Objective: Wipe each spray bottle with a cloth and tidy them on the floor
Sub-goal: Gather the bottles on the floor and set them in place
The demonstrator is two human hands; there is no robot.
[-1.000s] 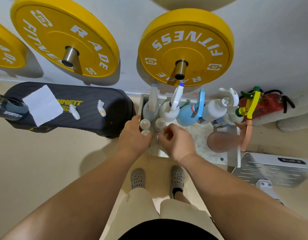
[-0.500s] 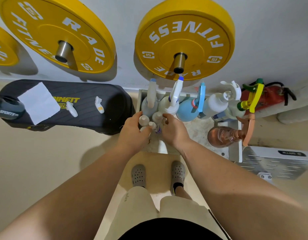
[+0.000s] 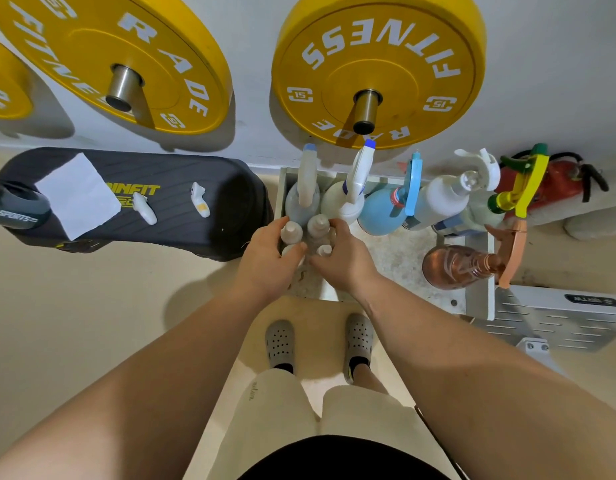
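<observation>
**Both grips close on the cluster of small bottles in the tray.**

The left grip [image 3: 268, 259] curls thumb and fingers round the small bottles [image 3: 318, 225] from one side. The right grip [image 3: 343, 263] cups them from the other, so the cluster sits pinched between the two. The tall spray bottles [image 3: 348, 199] stand just beyond the fingertips, at the back of the tray [image 3: 396, 261]. The cloth [image 3: 78, 199] lies well off to the left of the left grip on the black step board [image 3: 182, 233], in neither grip. The step probably goes best with even pressure from both sides, keeping the small bottles upright and not nudging the tall ones behind. Any wiping would first need the cloth fetched.
</observation>
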